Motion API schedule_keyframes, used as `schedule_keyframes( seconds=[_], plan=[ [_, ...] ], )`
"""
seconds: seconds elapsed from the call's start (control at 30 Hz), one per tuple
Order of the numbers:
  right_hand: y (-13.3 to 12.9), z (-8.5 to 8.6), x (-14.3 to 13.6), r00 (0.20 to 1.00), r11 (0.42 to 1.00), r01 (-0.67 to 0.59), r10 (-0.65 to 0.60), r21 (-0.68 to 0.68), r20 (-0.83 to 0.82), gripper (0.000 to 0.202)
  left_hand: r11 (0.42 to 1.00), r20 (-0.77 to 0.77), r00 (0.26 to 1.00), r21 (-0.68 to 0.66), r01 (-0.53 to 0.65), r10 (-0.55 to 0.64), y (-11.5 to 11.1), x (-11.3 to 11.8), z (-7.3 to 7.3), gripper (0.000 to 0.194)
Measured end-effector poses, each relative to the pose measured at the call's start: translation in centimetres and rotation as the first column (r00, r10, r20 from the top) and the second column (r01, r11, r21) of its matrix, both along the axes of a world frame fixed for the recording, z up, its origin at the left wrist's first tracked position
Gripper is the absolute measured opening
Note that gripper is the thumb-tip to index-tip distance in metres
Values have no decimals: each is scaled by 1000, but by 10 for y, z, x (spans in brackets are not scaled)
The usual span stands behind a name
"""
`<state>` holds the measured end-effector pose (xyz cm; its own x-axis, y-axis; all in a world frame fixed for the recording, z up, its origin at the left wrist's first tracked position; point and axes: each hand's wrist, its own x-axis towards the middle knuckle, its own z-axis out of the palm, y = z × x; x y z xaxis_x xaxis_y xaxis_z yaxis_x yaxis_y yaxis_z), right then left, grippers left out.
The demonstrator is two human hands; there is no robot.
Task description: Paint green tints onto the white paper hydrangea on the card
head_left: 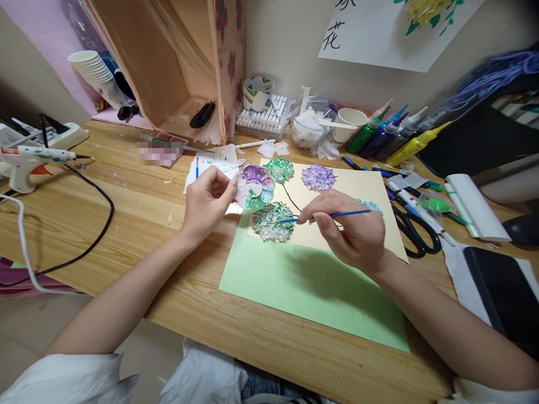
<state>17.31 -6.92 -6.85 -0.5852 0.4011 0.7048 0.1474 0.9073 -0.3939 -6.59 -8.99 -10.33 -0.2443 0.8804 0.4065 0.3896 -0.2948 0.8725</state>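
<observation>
Thumb and fingers of my left hand [209, 203] pinch the edge of a round paint palette [252, 189] with purple, green and teal paint in its wells. My right hand [347, 227] is closed around a thin blue paintbrush [351, 213]. The brush tip is at the lower green and white textured flower [273, 217], whose bottom edge is whitish. This flower lies on a cream sheet [387, 224], along with a smaller green flower [279, 169], a purple one [319, 177] and a blue one, partly hidden behind my right hand. A dark stem line runs down from the upper green flower.
Under the cream sheet lies a green sheet [315, 292]. Black scissors [416, 233], pens and a dark phone [501, 292] are at the right. Paint bottles [387, 132], cups and a marker box [263, 118] line the back. A glue gun [31, 160] and cables lie left.
</observation>
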Motion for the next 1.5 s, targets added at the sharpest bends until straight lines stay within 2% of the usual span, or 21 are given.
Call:
schedule_keyframes(
  seconds=[0.2,0.4,0.57,0.83,1.07,1.3,1.5],
  plan=[
    [-1,-2,-2,999,999,-13,11,40,49,16,1000,1,1000,-5,-8,8,0,0,1,26],
    [-1,0,0,1000,999,-5,5,32,1,16,1000,2,1000,-10,-1,1,0,0,1,25],
    [-2,-1,-2,998,998,-14,10,54,63,14,1000,-5,1000,-4,-6,6,0,0,1,26],
    [-2,-2,3,982,997,74,-67,32,-179,17,1000,2,1000,-23,9,-9,-2,0,2,25],
    [-1,-5,-2,994,997,55,-50,53,-98,15,999,23,1000,-40,16,-16,-3,0,1,25],
    [-2,-5,-2,993,998,55,-56,-15,-105,16,999,4,1000,-34,15,-15,-2,0,0,26],
    [-3,-4,2,960,991,125,-133,-49,-245,20,999,10,1000,-45,21,-21,-2,-1,-1,26]
  ],
)
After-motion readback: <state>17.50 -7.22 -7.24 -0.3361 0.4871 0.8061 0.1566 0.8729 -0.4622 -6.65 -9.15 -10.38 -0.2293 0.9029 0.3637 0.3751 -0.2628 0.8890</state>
